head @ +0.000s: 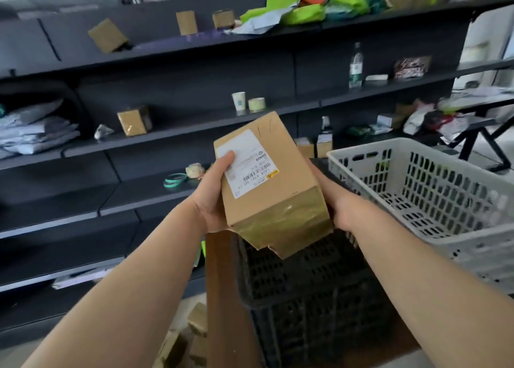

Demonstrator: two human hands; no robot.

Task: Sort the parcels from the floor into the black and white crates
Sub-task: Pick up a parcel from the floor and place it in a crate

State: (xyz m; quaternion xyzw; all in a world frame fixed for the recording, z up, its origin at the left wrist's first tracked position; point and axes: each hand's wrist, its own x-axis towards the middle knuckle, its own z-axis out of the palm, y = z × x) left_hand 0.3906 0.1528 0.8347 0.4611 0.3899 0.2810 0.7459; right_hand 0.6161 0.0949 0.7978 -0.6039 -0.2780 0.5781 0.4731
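Observation:
I hold a brown cardboard parcel [281, 184] with a white shipping label and taped end in both hands, above the black crate [300, 289]. My left hand [214, 195] grips its left side, thumb on the label. My right hand [336, 200] supports its right side from behind. The white crate [434, 184] stands to the right, next to the black one, and looks empty. More brown parcels [194, 337] lie on the floor at the bottom, left of the black crate.
Dark shelving [167, 134] fills the background, with small boxes, grey mailers, tape rolls, cups, a bottle and green bags. The crates rest on a brown surface [219, 298]. A folding table [478, 134] with clutter stands at the right.

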